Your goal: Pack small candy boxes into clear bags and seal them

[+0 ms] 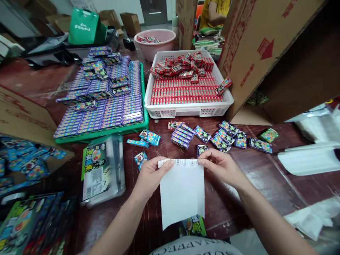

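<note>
A white paper sheet (182, 198) hangs between my two hands, with a row of small round printed marks along its top edge. My left hand (151, 176) pinches the top left corner, and my right hand (221, 166) pinches the top right corner. Partly hidden beneath the sheet's lower edge is a green printed package (196, 225). Just beyond my hands lie a stack of purple boxes (182, 135), blue boxes (150, 137) and dark printed boxes (222, 139). Clear plastic sleeves with a printed green card (98, 166) rest left of my left hand.
A green tray (145, 106) of purple boxes and a white crate (186, 110) of red boxes stand ahead. Behind is a pink basin (156, 47). Cardboard boxes (247, 46) flank both sides. A person in yellow (212, 14) sits at the back.
</note>
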`<action>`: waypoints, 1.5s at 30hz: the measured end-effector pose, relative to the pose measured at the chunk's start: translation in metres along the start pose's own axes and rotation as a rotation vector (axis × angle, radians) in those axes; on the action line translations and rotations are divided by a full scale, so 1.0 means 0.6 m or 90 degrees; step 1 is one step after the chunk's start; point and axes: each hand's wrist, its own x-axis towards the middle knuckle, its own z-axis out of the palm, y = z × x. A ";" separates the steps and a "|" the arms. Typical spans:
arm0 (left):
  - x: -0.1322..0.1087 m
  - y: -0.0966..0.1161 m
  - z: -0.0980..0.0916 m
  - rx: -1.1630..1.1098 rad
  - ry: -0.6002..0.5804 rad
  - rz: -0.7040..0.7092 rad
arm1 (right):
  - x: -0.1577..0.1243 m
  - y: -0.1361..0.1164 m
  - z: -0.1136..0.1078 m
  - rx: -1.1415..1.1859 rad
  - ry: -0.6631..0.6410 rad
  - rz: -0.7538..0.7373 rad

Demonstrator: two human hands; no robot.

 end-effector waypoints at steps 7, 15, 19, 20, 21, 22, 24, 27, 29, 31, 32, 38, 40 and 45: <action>-0.003 -0.004 -0.010 -0.054 -0.029 -0.067 | 0.001 0.004 0.002 0.032 0.055 -0.013; -0.004 0.001 0.007 -0.003 -0.059 -0.003 | 0.016 -0.011 0.030 0.072 -0.021 0.034; -0.002 0.004 0.016 -0.008 -0.049 0.027 | 0.020 -0.009 0.049 0.064 0.025 0.002; -0.002 0.004 0.017 -0.010 -0.042 0.032 | 0.019 -0.009 0.051 0.056 0.034 -0.002; -0.001 0.003 0.017 -0.006 -0.035 0.035 | 0.018 -0.009 0.051 0.048 0.044 0.002; 0.000 0.001 0.017 0.003 -0.027 0.037 | 0.016 -0.010 0.050 0.039 0.049 0.012; 0.002 -0.001 0.017 0.023 -0.013 0.030 | 0.013 -0.012 0.042 0.020 0.048 0.033; 0.004 -0.002 0.013 0.031 -0.007 0.011 | 0.011 -0.020 0.022 0.007 0.034 0.013; 0.005 -0.001 0.012 0.038 -0.013 0.013 | 0.011 -0.029 0.009 -0.012 0.022 -0.017; 0.008 0.000 0.015 0.046 -0.022 0.016 | 0.011 -0.039 0.000 -0.039 0.007 -0.040; 0.010 0.001 0.021 0.049 -0.024 0.015 | 0.010 -0.043 -0.004 -0.044 0.005 -0.053; 0.028 -0.001 0.103 0.081 -0.093 0.072 | -0.013 -0.061 -0.056 0.020 0.278 -0.139; 0.033 -0.006 0.112 0.151 -0.126 0.138 | -0.029 -0.061 -0.082 0.025 0.367 -0.143; 0.015 -0.030 0.043 0.511 -0.002 0.278 | -0.060 -0.044 -0.095 0.038 0.360 -0.094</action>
